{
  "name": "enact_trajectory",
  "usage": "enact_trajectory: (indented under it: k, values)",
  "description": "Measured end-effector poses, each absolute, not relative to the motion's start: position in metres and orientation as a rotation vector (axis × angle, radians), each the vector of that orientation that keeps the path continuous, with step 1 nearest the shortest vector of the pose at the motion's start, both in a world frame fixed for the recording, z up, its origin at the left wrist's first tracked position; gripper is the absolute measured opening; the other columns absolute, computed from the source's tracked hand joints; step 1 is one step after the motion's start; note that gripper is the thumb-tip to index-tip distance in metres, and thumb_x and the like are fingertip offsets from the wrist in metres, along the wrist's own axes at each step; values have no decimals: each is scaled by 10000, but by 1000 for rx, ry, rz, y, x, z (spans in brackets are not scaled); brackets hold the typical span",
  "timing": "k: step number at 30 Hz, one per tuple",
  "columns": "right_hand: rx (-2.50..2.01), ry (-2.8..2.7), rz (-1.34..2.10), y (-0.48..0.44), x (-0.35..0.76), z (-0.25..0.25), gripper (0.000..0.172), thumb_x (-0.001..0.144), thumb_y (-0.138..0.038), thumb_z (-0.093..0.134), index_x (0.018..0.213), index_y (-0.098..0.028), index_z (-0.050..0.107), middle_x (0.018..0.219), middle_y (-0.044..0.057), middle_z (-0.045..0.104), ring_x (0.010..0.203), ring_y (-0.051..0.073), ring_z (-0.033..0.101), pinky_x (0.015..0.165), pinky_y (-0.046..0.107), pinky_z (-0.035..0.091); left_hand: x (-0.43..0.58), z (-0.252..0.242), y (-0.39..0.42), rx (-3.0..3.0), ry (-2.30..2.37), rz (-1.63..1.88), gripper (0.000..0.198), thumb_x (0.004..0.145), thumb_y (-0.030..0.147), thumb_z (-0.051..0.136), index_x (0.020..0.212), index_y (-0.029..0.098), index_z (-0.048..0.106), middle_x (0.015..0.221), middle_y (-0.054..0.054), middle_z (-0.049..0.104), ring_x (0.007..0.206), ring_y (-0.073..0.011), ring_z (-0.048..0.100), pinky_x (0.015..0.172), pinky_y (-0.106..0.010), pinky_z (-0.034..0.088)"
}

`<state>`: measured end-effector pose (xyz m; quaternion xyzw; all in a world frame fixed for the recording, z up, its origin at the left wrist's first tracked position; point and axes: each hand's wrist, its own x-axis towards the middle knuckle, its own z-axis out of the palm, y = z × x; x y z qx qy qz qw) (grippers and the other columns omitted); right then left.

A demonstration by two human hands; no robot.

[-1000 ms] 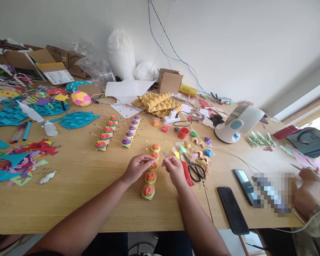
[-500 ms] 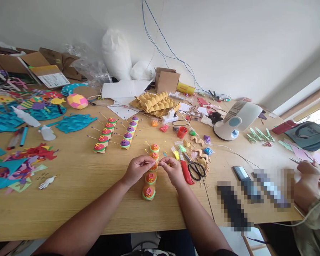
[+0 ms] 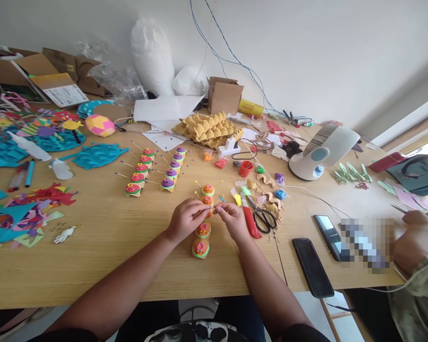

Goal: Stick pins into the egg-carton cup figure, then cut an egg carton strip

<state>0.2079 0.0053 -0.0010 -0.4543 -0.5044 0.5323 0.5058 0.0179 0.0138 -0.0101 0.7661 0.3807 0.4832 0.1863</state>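
Note:
An orange egg-carton strip with green-edged domes and pink loops stands in front of me, running away from me. Thin sticks with yellow tips rise from its far end. Above its middle domes, my left hand is closed in a pinch, and so is my right hand. Their fingertips almost meet over something thin and pale, too small to make out. Further left are a red-domed strip and a purple-domed strip, both bearing sticks with dark tips.
Scissors and a red-handled cutter lie beside my right hand. Packets of coloured clay, a red cup and yellow egg cartons are behind. A fan, phones and another person's hand are right.
The view has tilted slightly, so most of the table sits higher in the picture. Both hands stay pinched above the orange strip, with only small finger movement.

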Motion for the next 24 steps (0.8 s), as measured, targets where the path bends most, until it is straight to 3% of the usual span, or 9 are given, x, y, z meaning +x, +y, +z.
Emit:
enact_trajectory:
  k: [5, 9, 18, 24]
  values:
    - [-1032, -1030, 1436, 8, 209, -6, 278, 774, -449, 791, 912, -214, 736, 808, 30, 753, 508, 73, 346, 488, 241, 244, 17, -12, 15, 2193, 1105, 1417, 132, 942, 208, 638, 1012, 205, 749, 897, -46, 733, 847, -151, 669, 790, -279, 545]
    - [-1017, -976, 1493, 10, 209, -7, 340, 723, -437, 833, 939, -209, 703, 836, 34, 773, 481, 57, 295, 469, 236, 195, 18, -12, 15, 2198, 1080, 1448, 127, 937, 191, 648, 1021, 202, 742, 901, -38, 728, 842, -140, 670, 782, -263, 547]
    - [-1088, -1163, 1328, 8, 208, -3, 305, 740, -466, 822, 803, -203, 679, 747, 15, 703, 604, 113, 502, 559, 248, 374, 18, -10, 13, 2207, 1072, 1442, 128, 923, 171, 661, 1015, 202, 744, 872, -27, 723, 813, -132, 664, 758, -252, 545]
    - [-1067, -1236, 1255, 8, 208, -4, 284, 746, -435, 834, 801, -201, 684, 734, -2, 650, 668, 121, 521, 650, 260, 424, 17, -11, 13, 2270, 1034, 1406, 145, 925, 161, 652, 1030, 201, 742, 904, -40, 737, 860, -151, 675, 792, -272, 544]
